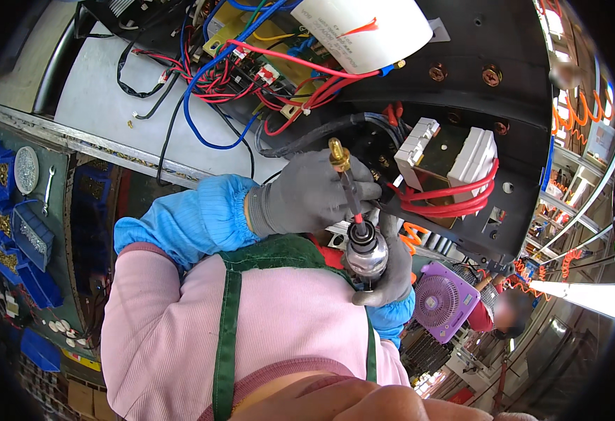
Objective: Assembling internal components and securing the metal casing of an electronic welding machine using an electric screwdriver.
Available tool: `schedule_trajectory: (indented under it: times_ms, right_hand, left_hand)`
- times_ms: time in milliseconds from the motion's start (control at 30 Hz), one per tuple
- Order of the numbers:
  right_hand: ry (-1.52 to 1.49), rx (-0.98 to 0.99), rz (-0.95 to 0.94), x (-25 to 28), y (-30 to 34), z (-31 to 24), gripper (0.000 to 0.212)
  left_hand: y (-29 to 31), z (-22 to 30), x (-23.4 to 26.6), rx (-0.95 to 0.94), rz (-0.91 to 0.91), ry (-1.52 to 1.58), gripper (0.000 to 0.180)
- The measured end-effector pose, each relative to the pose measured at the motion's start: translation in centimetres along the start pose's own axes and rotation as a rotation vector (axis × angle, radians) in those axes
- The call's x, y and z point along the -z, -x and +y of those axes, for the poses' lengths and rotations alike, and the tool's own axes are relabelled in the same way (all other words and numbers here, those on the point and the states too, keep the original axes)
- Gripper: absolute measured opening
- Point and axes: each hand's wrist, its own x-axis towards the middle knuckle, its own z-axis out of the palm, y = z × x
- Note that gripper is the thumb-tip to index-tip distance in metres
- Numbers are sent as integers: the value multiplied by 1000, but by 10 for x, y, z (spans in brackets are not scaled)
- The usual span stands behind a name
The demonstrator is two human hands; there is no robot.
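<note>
My right hand (394, 263), in a grey glove, is wrapped round a powered screwdriver (367, 256) with a silver nose. Its long bit (350, 191) points up and away from me, with a brass-coloured bolt (338, 154) at the tip. Behind the bit, my left hand (314, 193), gloved in grey too, has its fingers curled together; whatever they hold is hidden. Just beyond both hands lies a black metal panel (486, 38) of an electrical unit. A white-sided block (448, 158) wound with red cable (455, 205) is mounted on it.
A large white cylinder (363, 31) and tangled wires (212, 88) lie at the far side. Blue bins (0, 172) of small fasteners and a wrench (48, 189) are at left. On the right are a purple fan (446, 300), another person (488, 302) and coiled orange hoses (581, 109).
</note>
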Motion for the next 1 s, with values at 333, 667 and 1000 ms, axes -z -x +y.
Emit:
schedule_trajectory:
  times_ms: [333,667,1000]
  right_hand:
    - [11,58,9,-1,0,1,141]
    - [-128,-77,46,-6,1,-5,150]
    - [-188,-167,119,-6,8,8,155]
  left_hand:
    - [3,1,-6,27,59,61,25]
    - [10,-1,-9,60,29,67,27]
    - [4,-2,-8,11,94,146,24]
